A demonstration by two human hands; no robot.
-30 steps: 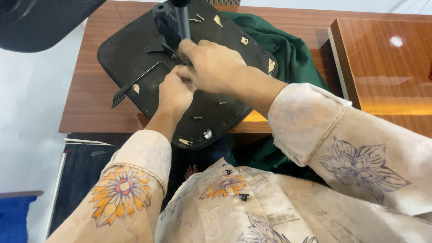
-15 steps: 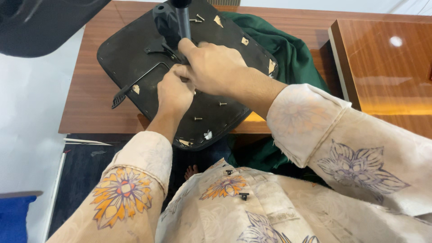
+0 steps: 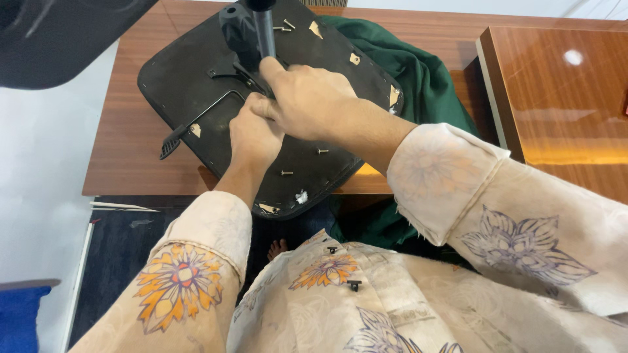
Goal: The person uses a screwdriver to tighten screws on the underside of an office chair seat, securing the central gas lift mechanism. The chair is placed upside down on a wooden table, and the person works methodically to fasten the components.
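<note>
Seat base (image 3: 196,78) upside-down on table — both hands atop, w/ mechanism.

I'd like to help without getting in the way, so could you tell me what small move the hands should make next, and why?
Probably steady the mechanism: both the left hand and right hand grip beside the black post on the upturned seat base, with loose screws nearby.

Office: wood desks (image 3: 562,98), chair seat (image 3: 196,85).
</note>
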